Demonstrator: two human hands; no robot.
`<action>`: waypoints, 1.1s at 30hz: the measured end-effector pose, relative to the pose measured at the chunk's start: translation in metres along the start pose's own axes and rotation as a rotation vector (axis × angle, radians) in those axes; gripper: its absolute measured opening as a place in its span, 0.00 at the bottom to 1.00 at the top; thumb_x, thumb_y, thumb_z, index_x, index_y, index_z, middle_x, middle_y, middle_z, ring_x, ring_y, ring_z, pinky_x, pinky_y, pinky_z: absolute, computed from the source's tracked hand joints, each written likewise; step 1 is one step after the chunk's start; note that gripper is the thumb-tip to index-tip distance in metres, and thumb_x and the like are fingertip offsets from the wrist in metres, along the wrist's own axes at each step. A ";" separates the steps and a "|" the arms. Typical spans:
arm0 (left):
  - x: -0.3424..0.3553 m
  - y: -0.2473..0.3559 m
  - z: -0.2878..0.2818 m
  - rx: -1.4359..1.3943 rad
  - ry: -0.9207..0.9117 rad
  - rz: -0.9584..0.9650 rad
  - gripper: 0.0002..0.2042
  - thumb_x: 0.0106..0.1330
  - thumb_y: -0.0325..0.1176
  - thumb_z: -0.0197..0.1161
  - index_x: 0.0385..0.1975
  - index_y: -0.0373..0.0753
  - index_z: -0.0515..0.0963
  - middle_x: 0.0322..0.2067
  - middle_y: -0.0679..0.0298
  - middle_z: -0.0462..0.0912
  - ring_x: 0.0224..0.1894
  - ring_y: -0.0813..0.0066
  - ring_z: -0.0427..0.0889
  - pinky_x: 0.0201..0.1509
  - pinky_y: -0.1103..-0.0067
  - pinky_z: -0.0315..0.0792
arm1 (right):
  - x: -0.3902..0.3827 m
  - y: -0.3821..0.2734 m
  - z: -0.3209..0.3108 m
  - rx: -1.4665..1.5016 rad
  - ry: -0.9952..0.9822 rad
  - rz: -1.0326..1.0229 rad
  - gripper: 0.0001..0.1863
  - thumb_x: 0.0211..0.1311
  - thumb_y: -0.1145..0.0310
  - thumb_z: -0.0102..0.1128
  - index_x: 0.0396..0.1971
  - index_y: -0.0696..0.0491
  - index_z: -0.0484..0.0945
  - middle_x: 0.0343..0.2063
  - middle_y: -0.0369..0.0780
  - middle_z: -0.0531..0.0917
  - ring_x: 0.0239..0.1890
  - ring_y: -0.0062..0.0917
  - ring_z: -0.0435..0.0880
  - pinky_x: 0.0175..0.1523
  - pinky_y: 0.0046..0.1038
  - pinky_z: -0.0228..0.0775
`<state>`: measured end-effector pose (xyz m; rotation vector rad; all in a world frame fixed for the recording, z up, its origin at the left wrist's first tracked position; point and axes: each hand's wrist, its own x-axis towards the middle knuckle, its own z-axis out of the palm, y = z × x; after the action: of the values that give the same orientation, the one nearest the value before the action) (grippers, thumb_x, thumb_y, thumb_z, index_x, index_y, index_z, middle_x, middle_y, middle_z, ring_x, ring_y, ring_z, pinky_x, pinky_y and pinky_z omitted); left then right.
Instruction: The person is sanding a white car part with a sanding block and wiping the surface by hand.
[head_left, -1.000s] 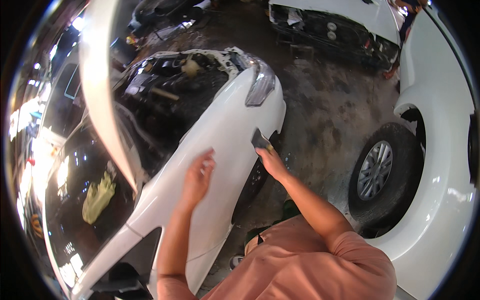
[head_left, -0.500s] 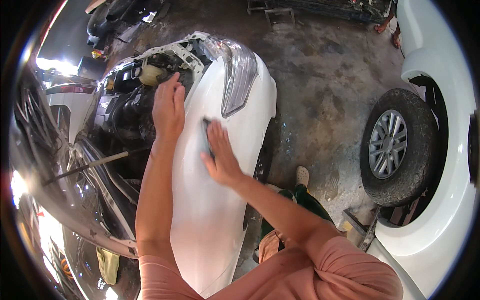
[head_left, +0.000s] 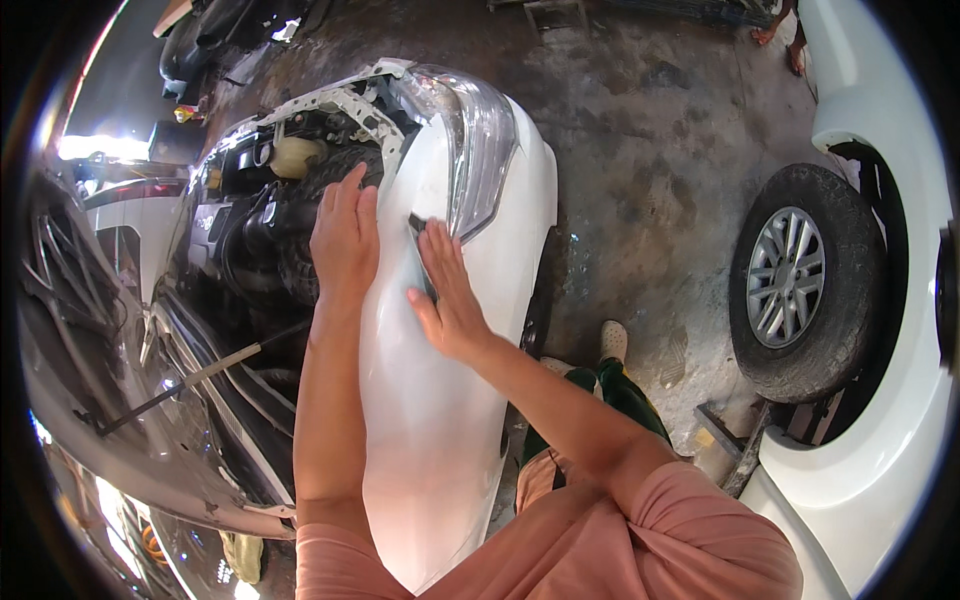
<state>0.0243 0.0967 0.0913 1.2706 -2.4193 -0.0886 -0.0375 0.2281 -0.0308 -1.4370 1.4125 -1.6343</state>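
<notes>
A white car fender [head_left: 430, 420] runs lengthwise in front of me, with a clear headlight [head_left: 485, 150] at its far end. On the fender, just short of the headlight, my right hand [head_left: 452, 295] lies over a flat dark-grey sanding pad [head_left: 417, 222]. Its fingers stretch along the pad and the thumb sits on the near left side; most of the pad is hidden under the palm. My left hand [head_left: 345, 235] is at the fender's inner edge beside the engine bay [head_left: 260, 220], fingers straight and nothing in it. Whether it touches the edge I cannot tell.
A raised hood on the left has a prop rod [head_left: 190, 380] under it. Right of me stands another white vehicle with a wheel [head_left: 790, 275] and a metal stand [head_left: 735, 440] near it. Another person's feet [head_left: 795, 50] show at the far right.
My right hand and the pad have slid slightly forward, closer to the headlight. My left hand stays by the engine bay edge, a little lower in view. The view has shifted slightly.
</notes>
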 end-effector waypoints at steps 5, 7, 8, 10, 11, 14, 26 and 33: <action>-0.002 -0.002 0.001 0.004 0.001 0.022 0.16 0.79 0.39 0.51 0.60 0.41 0.76 0.46 0.55 0.80 0.50 0.51 0.79 0.53 0.64 0.73 | -0.053 -0.017 0.007 0.013 -0.078 -0.051 0.42 0.75 0.55 0.48 0.77 0.62 0.44 0.78 0.56 0.45 0.81 0.51 0.39 0.81 0.52 0.30; -0.001 -0.001 0.002 -0.010 0.005 0.024 0.17 0.79 0.39 0.51 0.61 0.41 0.76 0.47 0.54 0.80 0.50 0.50 0.79 0.53 0.63 0.73 | -0.019 -0.001 0.004 -0.029 -0.001 -0.038 0.40 0.75 0.57 0.48 0.77 0.62 0.45 0.78 0.57 0.46 0.81 0.51 0.40 0.81 0.52 0.29; 0.002 0.006 0.003 -0.029 -0.007 0.017 0.17 0.79 0.39 0.51 0.61 0.41 0.76 0.47 0.54 0.80 0.51 0.50 0.79 0.54 0.63 0.73 | 0.005 0.008 0.000 -0.062 0.046 -0.028 0.39 0.75 0.59 0.48 0.76 0.63 0.46 0.77 0.57 0.47 0.81 0.50 0.41 0.81 0.52 0.29; 0.002 0.008 0.001 -0.028 -0.005 0.009 0.17 0.79 0.39 0.50 0.60 0.40 0.76 0.47 0.53 0.81 0.51 0.50 0.79 0.54 0.63 0.73 | 0.024 0.009 -0.002 -0.083 0.056 0.017 0.39 0.75 0.59 0.48 0.76 0.64 0.47 0.77 0.57 0.47 0.81 0.50 0.41 0.81 0.52 0.29; 0.001 0.005 0.002 -0.016 0.006 0.015 0.17 0.79 0.38 0.50 0.60 0.40 0.76 0.47 0.53 0.81 0.51 0.50 0.79 0.54 0.63 0.73 | 0.022 0.007 0.000 -0.072 0.066 0.024 0.39 0.75 0.59 0.48 0.76 0.65 0.47 0.77 0.57 0.46 0.81 0.50 0.40 0.81 0.52 0.29; -0.001 0.002 0.002 -0.004 0.034 0.027 0.17 0.79 0.38 0.50 0.60 0.40 0.76 0.46 0.53 0.81 0.50 0.49 0.80 0.54 0.63 0.73 | -0.025 -0.016 0.002 0.027 0.000 -0.012 0.39 0.75 0.59 0.49 0.75 0.65 0.48 0.78 0.57 0.47 0.81 0.49 0.41 0.81 0.52 0.29; -0.001 0.002 0.001 0.001 0.013 0.027 0.17 0.79 0.39 0.51 0.61 0.41 0.76 0.44 0.54 0.81 0.49 0.51 0.79 0.53 0.63 0.73 | -0.014 -0.002 -0.008 -0.031 -0.054 -0.059 0.41 0.73 0.59 0.52 0.76 0.63 0.46 0.77 0.57 0.47 0.80 0.52 0.41 0.81 0.53 0.30; 0.000 0.001 0.001 0.044 -0.018 0.024 0.17 0.80 0.38 0.50 0.62 0.40 0.75 0.49 0.53 0.82 0.52 0.51 0.80 0.55 0.65 0.74 | 0.048 0.009 -0.045 0.247 -0.052 0.202 0.37 0.73 0.62 0.51 0.74 0.65 0.53 0.75 0.58 0.54 0.79 0.53 0.48 0.82 0.42 0.36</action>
<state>0.0231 0.0965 0.0904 1.2645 -2.4644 -0.0399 -0.0950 0.1980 -0.0166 -1.1498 1.2346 -1.5684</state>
